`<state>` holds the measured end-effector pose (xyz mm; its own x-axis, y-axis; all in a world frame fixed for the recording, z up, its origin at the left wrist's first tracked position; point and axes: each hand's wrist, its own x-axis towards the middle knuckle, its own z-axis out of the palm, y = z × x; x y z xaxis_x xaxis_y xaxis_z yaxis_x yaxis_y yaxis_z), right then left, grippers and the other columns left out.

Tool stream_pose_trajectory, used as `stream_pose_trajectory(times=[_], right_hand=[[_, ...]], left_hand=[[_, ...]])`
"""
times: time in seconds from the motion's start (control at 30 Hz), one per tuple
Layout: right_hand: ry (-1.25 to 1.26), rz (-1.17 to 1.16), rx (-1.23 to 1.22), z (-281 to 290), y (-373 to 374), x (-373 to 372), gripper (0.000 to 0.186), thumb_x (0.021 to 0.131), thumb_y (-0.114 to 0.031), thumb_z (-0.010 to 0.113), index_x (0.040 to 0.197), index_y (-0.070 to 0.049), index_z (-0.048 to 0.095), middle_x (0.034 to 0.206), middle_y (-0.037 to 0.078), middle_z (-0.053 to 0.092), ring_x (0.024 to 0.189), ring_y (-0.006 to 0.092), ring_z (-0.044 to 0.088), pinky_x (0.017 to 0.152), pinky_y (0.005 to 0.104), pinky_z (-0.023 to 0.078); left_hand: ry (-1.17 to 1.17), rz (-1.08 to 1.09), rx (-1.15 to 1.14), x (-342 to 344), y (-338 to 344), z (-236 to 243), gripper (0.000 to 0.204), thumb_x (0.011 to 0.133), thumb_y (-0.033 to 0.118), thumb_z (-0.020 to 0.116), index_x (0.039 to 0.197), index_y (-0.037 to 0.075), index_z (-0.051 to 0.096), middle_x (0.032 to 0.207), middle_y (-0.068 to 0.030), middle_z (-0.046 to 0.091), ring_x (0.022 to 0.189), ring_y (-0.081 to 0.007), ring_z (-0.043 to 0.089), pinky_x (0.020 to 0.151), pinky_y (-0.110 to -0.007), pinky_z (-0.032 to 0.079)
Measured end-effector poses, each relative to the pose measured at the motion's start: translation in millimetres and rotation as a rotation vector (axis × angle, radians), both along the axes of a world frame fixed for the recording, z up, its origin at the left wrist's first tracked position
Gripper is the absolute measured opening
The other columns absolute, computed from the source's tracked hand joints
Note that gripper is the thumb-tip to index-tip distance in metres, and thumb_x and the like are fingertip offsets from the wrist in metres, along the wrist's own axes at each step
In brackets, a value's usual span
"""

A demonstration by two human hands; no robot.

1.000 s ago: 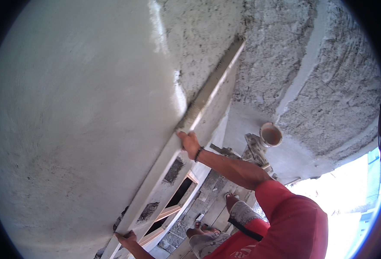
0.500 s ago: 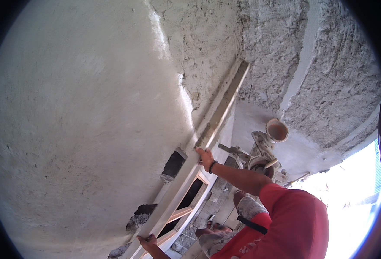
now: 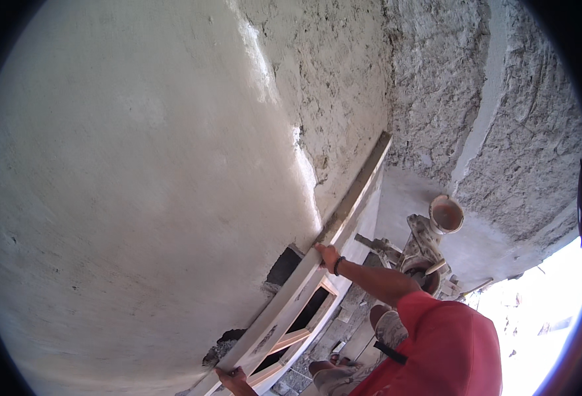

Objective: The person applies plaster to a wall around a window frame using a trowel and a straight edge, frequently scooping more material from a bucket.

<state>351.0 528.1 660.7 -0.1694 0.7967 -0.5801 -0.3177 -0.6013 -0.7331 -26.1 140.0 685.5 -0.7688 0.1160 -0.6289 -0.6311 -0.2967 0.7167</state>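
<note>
A long straight board (image 3: 359,191), caked with mortar along its far part, lies slantwise along the plastered wall (image 3: 139,198). My right hand (image 3: 328,257), a dark bracelet on its wrist, is closed around the board near its middle. Lower down, my left hand (image 3: 234,380) grips the same board close to the picture's bottom edge. The far end of the board reaches the corner where smooth plaster meets a rough wall (image 3: 429,79). Its near end runs out of sight at the bottom.
Two dark holes, an upper one (image 3: 283,267) and a lower one (image 3: 226,343), break the wall beside the board. A wooden frame (image 3: 291,338) sits under it. To the right are a bucket (image 3: 446,214) and a mortar-covered container (image 3: 423,272) with a wooden handle. Rubble lies near my legs.
The board's far end has come down along the wall toward the corner, with both hands still on it. The whole view has shifted slightly too.
</note>
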Motion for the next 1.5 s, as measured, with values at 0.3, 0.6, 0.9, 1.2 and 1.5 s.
stream_pose_trajectory(times=[0.3, 0.6, 0.9, 1.2, 1.5], right_hand=[[-0.048, -0.049, 0.145, 130, 15, 14, 0.045, 0.082, -0.029, 0.059, 0.093, 0.014, 0.057, 0.084, 0.019, 0.063, 0.066, 0.0277, 0.065, 0.047, 0.0393, 0.055], [-0.092, -0.302, 0.099, 96, -1, -3, 0.046, 0.078, -0.039, 0.061, 0.098, 0.001, 0.049, 0.081, 0.013, 0.06, 0.061, 0.0219, 0.061, 0.047, 0.0341, 0.05], [-0.177, -0.193, 0.029, 57, 2, 0, 0.047, 0.077, -0.039, 0.061, 0.097, 0.002, 0.048, 0.078, 0.012, 0.058, 0.057, 0.0217, 0.057, 0.041, 0.0338, 0.043], [-0.174, -0.113, 0.242, 182, 11, 15, 0.038, 0.083, -0.032, 0.057, 0.084, 0.006, 0.058, 0.071, 0.013, 0.06, 0.052, 0.0219, 0.058, 0.041, 0.0348, 0.046], [-0.104, -0.12, 0.3, 266, 3, 9, 0.043, 0.082, -0.032, 0.059, 0.079, 0.011, 0.055, 0.07, 0.015, 0.06, 0.058, 0.0236, 0.061, 0.044, 0.0353, 0.051]], left_hand=[[-0.012, -0.078, 0.334, -19, -7, 51, 0.052, 0.083, 0.046, 0.058, 0.124, 0.014, 0.048, 0.127, -0.0033, 0.05, 0.12, -0.0217, 0.042, 0.098, -0.047, 0.03], [-0.025, -0.131, 0.08, 8, 1, 62, 0.049, 0.088, 0.046, 0.051, 0.124, 0.014, 0.048, 0.125, -0.0027, 0.053, 0.117, -0.0211, 0.047, 0.097, -0.042, 0.031], [0.01, -0.095, 0.088, -6, -4, 17, 0.05, 0.085, 0.044, 0.058, 0.122, 0.012, 0.049, 0.121, -0.0052, 0.053, 0.113, -0.0247, 0.048, 0.1, -0.049, 0.03], [0.028, -0.059, 0.132, -24, -9, 61, 0.059, 0.08, 0.048, 0.062, 0.122, 0.008, 0.048, 0.121, -0.0087, 0.051, 0.115, -0.0276, 0.043, 0.102, -0.05, 0.026], [0.09, -0.042, 0.302, 26, -4, 223, 0.043, 0.084, 0.032, 0.06, 0.111, -0.001, 0.054, 0.101, -0.012, 0.061, 0.084, -0.0259, 0.058, 0.072, -0.04, 0.05]])
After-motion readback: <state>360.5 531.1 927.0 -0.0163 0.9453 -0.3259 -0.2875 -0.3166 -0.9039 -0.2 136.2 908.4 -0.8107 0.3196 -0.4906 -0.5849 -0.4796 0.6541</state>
